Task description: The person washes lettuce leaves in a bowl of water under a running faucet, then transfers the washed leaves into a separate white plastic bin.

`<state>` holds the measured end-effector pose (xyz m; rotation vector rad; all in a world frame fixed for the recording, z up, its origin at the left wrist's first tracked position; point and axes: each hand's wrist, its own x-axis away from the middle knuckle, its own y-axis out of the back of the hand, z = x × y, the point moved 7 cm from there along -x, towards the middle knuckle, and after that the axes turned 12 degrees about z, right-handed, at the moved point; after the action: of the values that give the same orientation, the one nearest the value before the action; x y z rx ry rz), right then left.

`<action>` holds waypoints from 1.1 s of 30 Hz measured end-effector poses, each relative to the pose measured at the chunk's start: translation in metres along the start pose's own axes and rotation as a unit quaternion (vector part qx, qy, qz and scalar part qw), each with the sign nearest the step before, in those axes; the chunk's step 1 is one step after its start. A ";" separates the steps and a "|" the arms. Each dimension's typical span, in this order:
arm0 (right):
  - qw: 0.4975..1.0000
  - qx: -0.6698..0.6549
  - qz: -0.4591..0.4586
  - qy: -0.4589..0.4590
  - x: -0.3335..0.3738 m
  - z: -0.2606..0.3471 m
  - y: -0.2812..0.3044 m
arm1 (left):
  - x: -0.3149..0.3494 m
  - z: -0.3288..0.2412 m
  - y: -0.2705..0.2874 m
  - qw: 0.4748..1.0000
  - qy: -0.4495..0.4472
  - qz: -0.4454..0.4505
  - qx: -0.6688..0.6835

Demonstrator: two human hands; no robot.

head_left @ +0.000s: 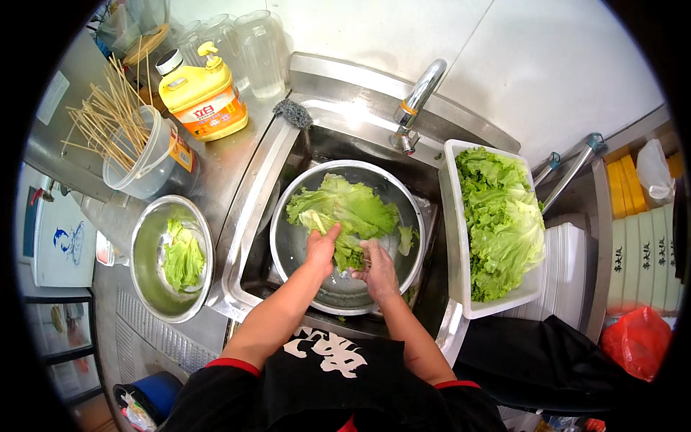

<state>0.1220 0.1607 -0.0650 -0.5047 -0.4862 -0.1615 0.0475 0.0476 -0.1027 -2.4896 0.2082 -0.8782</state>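
Observation:
A wide metal basin stands in the steel sink, with water and green lettuce leaves in it. My left hand is closed on the pale stem end of the lettuce, thumb on top. At its right, my right hand pinches the lower edge of a lettuce leaf, fingers curled and partly hidden. A small loose leaf piece lies by the basin's right wall.
Right of the sink stands a white tub heaped with lettuce. At left, a smaller metal bowl holds some leaves. Behind it are a bucket of wooden skewers and a yellow detergent bottle. A faucet rises behind the basin.

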 end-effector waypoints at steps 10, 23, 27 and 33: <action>0.888 0.438 -0.083 0.112 -0.004 0.003 -0.036 | -0.003 0.010 0.019 0.996 -0.047 -0.078 0.007; 0.879 0.415 -0.083 0.219 0.021 0.019 -0.037 | 0.006 0.015 -0.004 0.998 -0.051 -0.044 0.002; 0.944 0.252 -0.079 0.199 0.014 0.005 -0.016 | 0.008 0.010 -0.010 0.977 -0.010 -0.058 -0.203; 0.894 0.358 -0.054 0.264 0.064 0.054 -0.049 | 0.003 0.001 0.013 0.993 -0.016 -0.111 -0.031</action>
<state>0.1426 0.1432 0.0284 0.2989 -0.0139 -0.2040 0.0508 0.0358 -0.1082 -2.6181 -0.0553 -0.9307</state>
